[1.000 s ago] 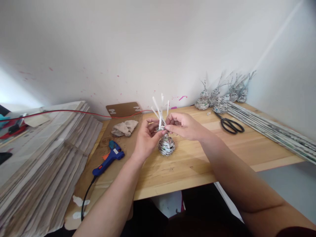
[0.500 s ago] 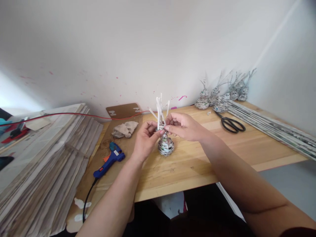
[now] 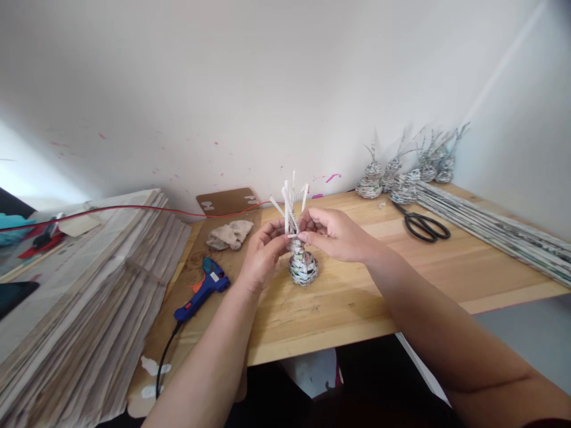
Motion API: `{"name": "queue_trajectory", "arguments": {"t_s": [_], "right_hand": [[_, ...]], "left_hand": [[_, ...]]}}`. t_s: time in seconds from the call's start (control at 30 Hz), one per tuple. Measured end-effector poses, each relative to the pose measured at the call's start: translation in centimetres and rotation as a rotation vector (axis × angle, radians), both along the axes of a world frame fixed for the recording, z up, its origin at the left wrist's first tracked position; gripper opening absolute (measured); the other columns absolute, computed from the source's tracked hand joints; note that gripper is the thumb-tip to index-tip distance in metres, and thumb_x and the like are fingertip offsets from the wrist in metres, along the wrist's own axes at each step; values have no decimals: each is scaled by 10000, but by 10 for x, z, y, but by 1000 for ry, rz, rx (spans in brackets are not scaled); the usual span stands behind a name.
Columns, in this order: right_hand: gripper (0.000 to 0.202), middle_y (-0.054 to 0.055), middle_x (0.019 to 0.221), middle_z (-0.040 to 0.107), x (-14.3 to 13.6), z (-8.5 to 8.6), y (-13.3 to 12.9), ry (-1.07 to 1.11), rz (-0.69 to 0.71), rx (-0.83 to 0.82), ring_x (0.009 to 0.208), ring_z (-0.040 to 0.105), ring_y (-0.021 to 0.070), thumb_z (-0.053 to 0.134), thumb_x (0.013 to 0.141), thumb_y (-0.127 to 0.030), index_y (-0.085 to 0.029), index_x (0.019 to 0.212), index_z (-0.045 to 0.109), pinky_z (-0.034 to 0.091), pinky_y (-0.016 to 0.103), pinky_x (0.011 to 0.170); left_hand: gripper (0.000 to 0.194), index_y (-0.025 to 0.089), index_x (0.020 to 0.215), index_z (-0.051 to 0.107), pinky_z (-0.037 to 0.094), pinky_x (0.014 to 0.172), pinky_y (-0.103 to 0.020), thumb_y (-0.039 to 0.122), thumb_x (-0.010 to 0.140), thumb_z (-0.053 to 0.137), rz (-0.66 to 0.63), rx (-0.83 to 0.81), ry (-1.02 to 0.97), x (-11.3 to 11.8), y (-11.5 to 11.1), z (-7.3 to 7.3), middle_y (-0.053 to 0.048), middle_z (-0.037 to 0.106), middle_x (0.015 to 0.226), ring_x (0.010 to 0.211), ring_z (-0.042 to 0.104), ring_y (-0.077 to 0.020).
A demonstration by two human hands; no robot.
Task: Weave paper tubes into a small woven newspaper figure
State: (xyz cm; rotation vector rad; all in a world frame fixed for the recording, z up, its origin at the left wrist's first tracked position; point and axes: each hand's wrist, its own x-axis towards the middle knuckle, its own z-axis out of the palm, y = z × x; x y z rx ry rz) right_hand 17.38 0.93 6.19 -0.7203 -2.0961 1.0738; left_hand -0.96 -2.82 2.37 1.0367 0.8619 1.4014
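A small gourd-shaped piece woven from rolled newspaper strips [image 3: 304,269] stands upright on the wooden table. Several white paper tubes [image 3: 286,205] stick up and fan out from its narrow neck. My left hand [image 3: 266,249] is closed around the left side of the neck, thumb pressed to the weave. From the right, my right hand [image 3: 328,233] pinches a paper strip at the base of the upright tubes. Fingers partly hide the neck and the far side of the weave.
A blue glue gun [image 3: 203,291] lies on brown cardboard beside a crumpled cloth [image 3: 229,235]. Stacked newspaper [image 3: 102,297] fills the left. At right are black scissors [image 3: 427,227], long paper tubes [image 3: 491,229] and several woven gourds [image 3: 370,181]. A red wire [image 3: 178,209] crosses the back.
The view has shifted slightly, so everything sits a bit further right and lower. Both hands stay at the neck; a short strip end now shows between the thumbs.
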Motion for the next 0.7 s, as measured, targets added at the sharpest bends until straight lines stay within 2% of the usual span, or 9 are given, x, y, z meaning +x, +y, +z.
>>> {"name": "queue_trajectory", "arguments": {"t_s": [0.13, 0.3, 0.5, 0.6, 0.7], "right_hand": [[85, 22, 830, 666, -2, -2, -1, -23, -3, 28, 714, 612, 141, 616, 896, -266, -190, 927, 596, 470, 275, 646], [97, 7, 789, 637, -5, -5, 0, 5, -26, 3, 679, 591, 134, 620, 886, -278, -194, 900, 576, 452, 263, 611], [100, 11, 799, 641, -7, -6, 0, 45, -32, -46, 688, 603, 143, 621, 874, -278, -194, 884, 568, 472, 277, 630], [104, 15, 785, 646, -8, -6, 1, 33, -52, -35, 692, 611, 152, 625, 866, -280, -191, 873, 572, 474, 286, 634], [105, 18, 784, 659, -8, -9, 3, 28, -55, -40, 698, 618, 154, 621, 872, -286, -192, 888, 577, 471, 284, 632]], "left_hand": [[271, 179, 913, 655, 535, 683, -256, 249, 677, 766, 5, -49, -10, 1, 0, 3, -9, 701, 849, 723, 646, -128], [303, 212, 977, 646, 544, 690, -266, 247, 698, 755, 33, -3, 2, 1, -1, 5, 6, 697, 916, 749, 642, -125], [311, 203, 945, 659, 559, 691, -284, 239, 663, 786, 76, -1, 4, 0, -2, 6, -3, 726, 886, 747, 668, -142], [319, 198, 948, 673, 570, 690, -289, 276, 669, 807, 94, 7, 65, -2, -3, 6, -15, 743, 917, 749, 680, -145], [322, 180, 924, 687, 576, 676, -279, 288, 656, 829, 127, 21, 186, -6, -5, 12, -23, 746, 862, 716, 680, -142]]}}
